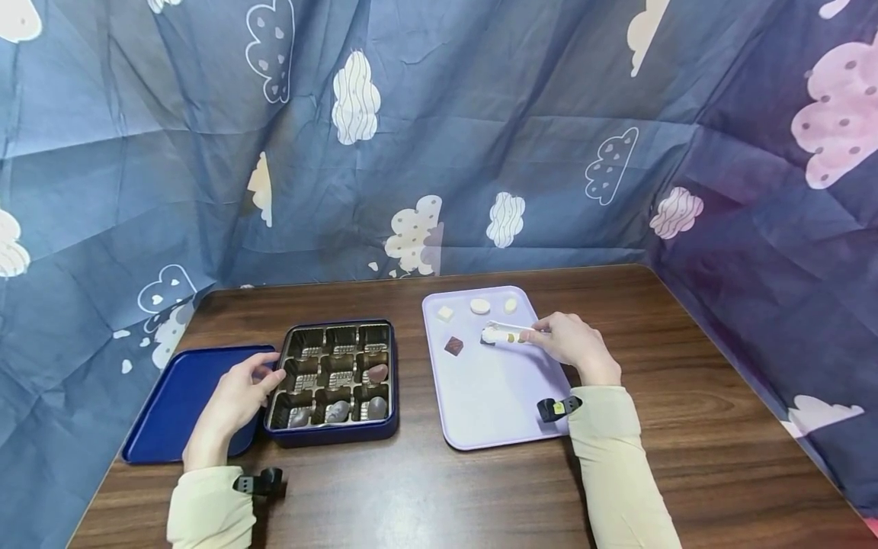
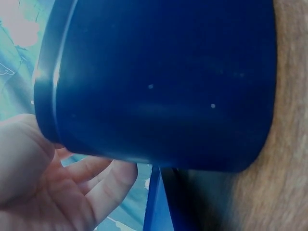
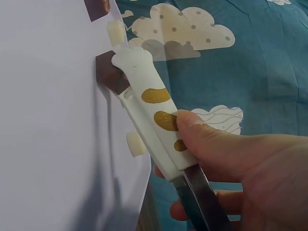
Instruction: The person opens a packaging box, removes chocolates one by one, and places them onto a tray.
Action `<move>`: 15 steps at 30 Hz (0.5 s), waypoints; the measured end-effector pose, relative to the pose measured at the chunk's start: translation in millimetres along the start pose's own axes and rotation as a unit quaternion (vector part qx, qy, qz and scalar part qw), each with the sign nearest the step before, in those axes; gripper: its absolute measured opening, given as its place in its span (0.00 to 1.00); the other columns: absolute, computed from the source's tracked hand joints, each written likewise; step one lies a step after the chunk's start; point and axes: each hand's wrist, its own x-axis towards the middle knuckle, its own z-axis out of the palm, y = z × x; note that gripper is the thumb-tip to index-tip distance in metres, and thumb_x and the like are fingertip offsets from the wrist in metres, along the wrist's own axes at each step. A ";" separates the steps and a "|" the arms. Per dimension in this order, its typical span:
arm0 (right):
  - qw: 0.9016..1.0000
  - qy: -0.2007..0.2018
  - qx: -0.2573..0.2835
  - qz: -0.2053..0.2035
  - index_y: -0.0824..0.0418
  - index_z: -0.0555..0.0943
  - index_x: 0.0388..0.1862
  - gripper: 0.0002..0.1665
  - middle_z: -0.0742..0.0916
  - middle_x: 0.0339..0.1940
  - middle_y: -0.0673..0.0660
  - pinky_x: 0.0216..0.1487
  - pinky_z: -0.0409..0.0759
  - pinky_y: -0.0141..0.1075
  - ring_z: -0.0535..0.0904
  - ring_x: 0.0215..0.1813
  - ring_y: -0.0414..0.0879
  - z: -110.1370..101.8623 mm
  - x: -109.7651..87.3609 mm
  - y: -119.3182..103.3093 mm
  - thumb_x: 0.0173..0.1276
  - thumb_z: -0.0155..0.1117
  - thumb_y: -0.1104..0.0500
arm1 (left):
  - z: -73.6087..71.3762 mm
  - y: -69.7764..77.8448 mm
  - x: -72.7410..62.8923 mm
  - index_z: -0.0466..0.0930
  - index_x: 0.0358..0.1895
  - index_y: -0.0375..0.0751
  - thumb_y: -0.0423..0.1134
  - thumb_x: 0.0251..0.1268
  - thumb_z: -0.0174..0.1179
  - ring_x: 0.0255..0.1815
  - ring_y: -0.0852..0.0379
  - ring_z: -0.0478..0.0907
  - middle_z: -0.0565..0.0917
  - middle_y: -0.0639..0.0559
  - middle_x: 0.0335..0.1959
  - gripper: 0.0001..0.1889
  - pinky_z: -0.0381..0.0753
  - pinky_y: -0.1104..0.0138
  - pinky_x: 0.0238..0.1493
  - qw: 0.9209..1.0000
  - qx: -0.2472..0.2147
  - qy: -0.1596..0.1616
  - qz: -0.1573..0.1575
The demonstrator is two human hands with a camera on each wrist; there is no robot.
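My right hand [image 1: 572, 345] grips white cat-paw tongs [image 3: 156, 108] with gold spots, thumb on the upper arm and fingers below. Between the paw tips is a dark brown chocolate [image 3: 109, 72], over the lilac tray [image 1: 494, 404]. My left hand [image 1: 236, 396] holds the left edge of a navy box [image 1: 329, 436], thumb at its rim and fingers by the outer wall. A gold insert [image 1: 341, 370] divides the box into compartments. Chocolates lie in its front row, and a pinkish-brown chocolate [image 1: 378, 373] sits in the middle row's right compartment.
On the tray are a dark square chocolate [image 1: 454, 346], a white square piece [image 1: 445, 313], a white oval piece [image 1: 480, 306] and a smaller cream piece [image 1: 511, 305]. A navy lid [image 1: 174, 404] lies left of the box. A cloud-print cloth [image 1: 439, 168] hangs behind the wooden table [image 1: 411, 496].
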 end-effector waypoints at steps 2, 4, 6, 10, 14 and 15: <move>1.000 0.003 0.002 0.000 0.59 0.84 0.57 0.31 0.84 0.52 0.64 0.41 0.73 0.57 0.78 0.49 0.56 -0.6 -1.3 0.9 0.68 0.61 0.37 | 0.1 0.4 0.3 0.66 0.67 0.29 0.41 0.75 0.55 0.27 0.54 0.79 0.81 0.32 0.45 0.25 0.77 0.61 0.31 1.000 -0.002 -0.001 0.002; 1.000 0.003 0.004 0.003 0.59 0.83 0.58 0.32 0.84 0.54 0.64 0.44 0.72 0.59 0.78 0.53 0.58 -1.5 -2.8 1.7 0.68 0.60 0.36 | 0.5 0.5 -0.1 0.66 0.67 0.29 0.42 0.75 0.54 0.26 0.54 0.79 0.80 0.33 0.45 0.25 0.77 0.61 0.31 1.000 -0.004 -0.003 0.000; 1.000 0.002 0.007 0.003 0.59 0.82 0.59 0.34 0.83 0.56 0.65 0.46 0.71 0.61 0.78 0.55 0.60 -2.2 -4.1 2.1 0.68 0.60 0.36 | 0.9 0.8 -1.6 0.66 0.67 0.29 0.42 0.75 0.55 0.26 0.54 0.79 0.81 0.34 0.44 0.25 0.76 0.61 0.32 1.000 -0.004 -0.004 -0.004; 1.000 0.010 0.009 0.000 0.61 0.82 0.59 0.35 0.83 0.56 0.65 0.46 0.72 0.61 0.78 0.56 0.60 -4.3 -6.1 3.3 0.68 0.59 0.35 | 1.5 1.3 -4.2 0.67 0.66 0.29 0.41 0.74 0.55 0.24 0.54 0.78 0.81 0.36 0.43 0.24 0.74 0.61 0.31 1.000 -0.005 -0.003 -0.008; 1.000 0.025 0.012 -0.006 0.62 0.82 0.59 0.34 0.83 0.56 0.65 0.47 0.73 0.61 0.78 0.56 0.60 -6.3 -7.7 3.1 0.69 0.59 0.36 | 1.0 1.7 -3.0 0.67 0.66 0.29 0.40 0.74 0.55 0.24 0.54 0.77 0.81 0.36 0.43 0.24 0.73 0.61 0.32 1.000 -0.002 0.000 -0.002; 0.999 0.028 0.013 -0.009 0.62 0.81 0.59 0.35 0.83 0.56 0.65 0.47 0.73 0.61 0.77 0.57 0.60 -6.7 -8.4 2.5 0.69 0.59 0.36 | 0.8 1.9 -2.8 0.67 0.66 0.29 0.40 0.74 0.55 0.24 0.54 0.77 0.81 0.36 0.43 0.24 0.73 0.61 0.32 1.000 -0.001 0.001 -0.002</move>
